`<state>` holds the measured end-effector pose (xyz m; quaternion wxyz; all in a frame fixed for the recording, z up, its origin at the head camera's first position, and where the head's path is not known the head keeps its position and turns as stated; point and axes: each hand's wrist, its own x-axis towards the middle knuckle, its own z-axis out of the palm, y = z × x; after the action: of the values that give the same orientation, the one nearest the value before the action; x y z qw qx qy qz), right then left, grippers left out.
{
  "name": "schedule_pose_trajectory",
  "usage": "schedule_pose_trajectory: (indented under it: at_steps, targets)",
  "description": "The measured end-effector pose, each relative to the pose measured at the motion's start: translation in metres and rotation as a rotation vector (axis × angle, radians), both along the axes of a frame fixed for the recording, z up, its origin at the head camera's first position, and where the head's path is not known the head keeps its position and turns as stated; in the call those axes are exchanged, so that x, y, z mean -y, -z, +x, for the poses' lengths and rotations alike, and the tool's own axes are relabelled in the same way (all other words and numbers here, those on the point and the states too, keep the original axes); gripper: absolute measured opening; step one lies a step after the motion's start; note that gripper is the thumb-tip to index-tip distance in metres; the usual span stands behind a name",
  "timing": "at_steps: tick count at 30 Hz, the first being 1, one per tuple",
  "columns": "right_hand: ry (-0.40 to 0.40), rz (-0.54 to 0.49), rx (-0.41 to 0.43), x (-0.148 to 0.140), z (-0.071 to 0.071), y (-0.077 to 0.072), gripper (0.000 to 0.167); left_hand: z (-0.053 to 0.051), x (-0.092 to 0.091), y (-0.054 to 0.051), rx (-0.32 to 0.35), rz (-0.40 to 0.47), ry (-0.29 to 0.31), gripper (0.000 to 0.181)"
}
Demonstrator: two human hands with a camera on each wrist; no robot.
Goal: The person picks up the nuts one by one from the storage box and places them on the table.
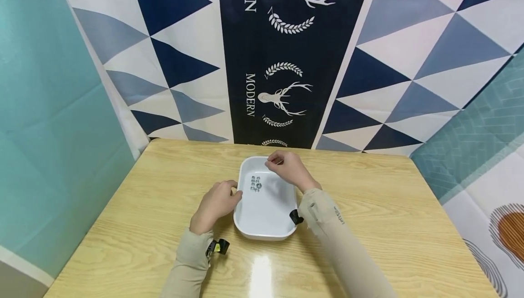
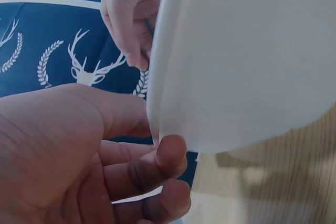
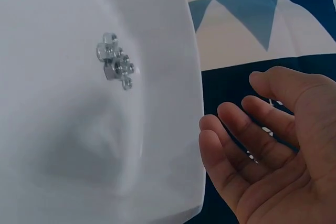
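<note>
While gripping the left rim of a glossy white, round-cornered rectangular tray (image 1: 270,214) between the thumb and curled fingers of the left hand (image 1: 217,201), holding the right hand (image 1: 288,169) over the far right corner, with loosely bent fingers apart from the thumb in the right wrist view. Showing a tight cluster of small silvery metal nuts (image 1: 258,185) on the tray floor, near the left wall. Working over a pale yellow wood-grain table (image 1: 376,216), in long beige sleeves (image 1: 345,252).

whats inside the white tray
The white tray holds a cluster of small, shiny metal nuts on its left side. In the head view, the right hand covers the far right corner, so what lies beneath is hidden.
</note>
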<state>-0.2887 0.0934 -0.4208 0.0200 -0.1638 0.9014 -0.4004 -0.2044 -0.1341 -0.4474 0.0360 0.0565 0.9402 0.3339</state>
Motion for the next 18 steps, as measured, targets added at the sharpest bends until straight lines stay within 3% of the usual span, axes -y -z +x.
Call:
schedule_pose_trajectory:
  at_steps: [4, 13, 18]
  targets:
    - [-0.016, -0.008, 0.023, 0.002, -0.003, 0.004, 0.017, 0.001, 0.004, 0.001, -0.008, -0.021, 0.008, 0.022]
    - [-0.053, -0.006, 0.086, 0.013, -0.001, 0.022, 0.015, 0.002, 0.006, 0.005, 0.027, 0.012, 0.036, 0.041]
    - [-0.068, 0.01, 0.077, 0.015, -0.001, 0.02, 0.016, 0.001, 0.007, 0.005, 0.045, 0.006, 0.044, 0.046]
